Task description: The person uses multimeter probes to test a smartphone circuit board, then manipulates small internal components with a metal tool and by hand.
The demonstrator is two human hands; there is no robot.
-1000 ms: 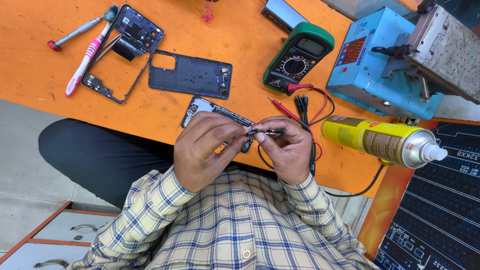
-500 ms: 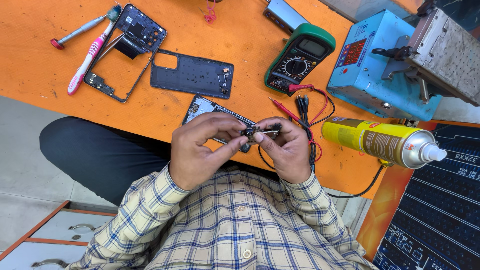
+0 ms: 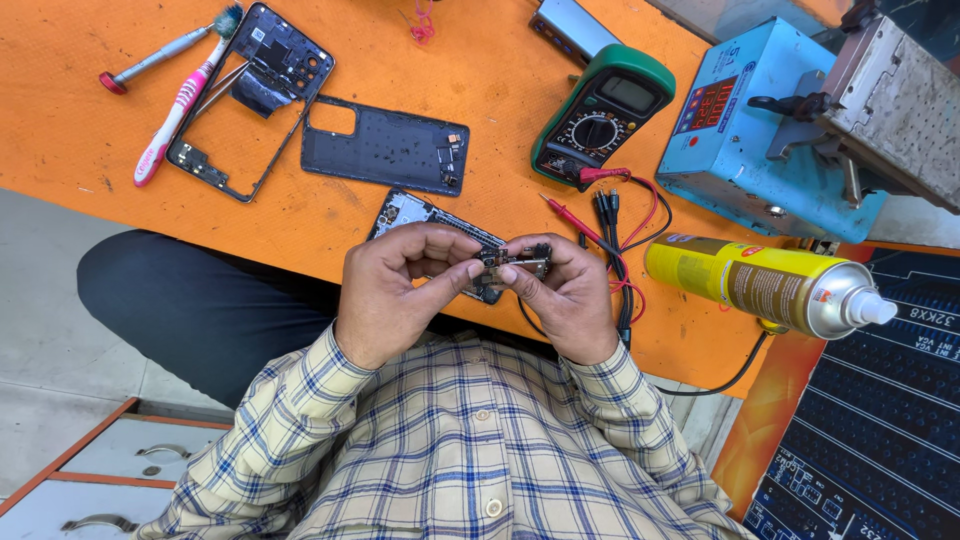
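- Head view: I see my left hand (image 3: 400, 290) and my right hand (image 3: 565, 300) meeting over the near edge of the orange worktop (image 3: 480, 120), both curled, fingertips pinched on a small circuit board (image 3: 518, 262) held between them, above the worktop edge.
- My left hand grips the board's left end with thumb and forefinger; my right hand pinches its right end, the other fingers folded under.
- Just behind and below my left fingers lies a phone body (image 3: 425, 222), partly hidden by the hand, flat on the worktop.
- Beyond my left hand lies a dark phone back cover (image 3: 385, 150), and further left an empty phone frame (image 3: 245, 100) with a pink toothbrush (image 3: 180, 100) and a red-tipped screwdriver (image 3: 150, 62) beside it.
- Beyond my right hand sits a green multimeter (image 3: 600, 112); its red and black probe leads (image 3: 620, 215) trail down just beside that hand.
- To the right of my right hand a yellow spray can (image 3: 760, 285) lies on its side, and behind it stands a blue box-shaped machine (image 3: 750, 140).
- Below my hands shows my checked shirt (image 3: 460, 440).
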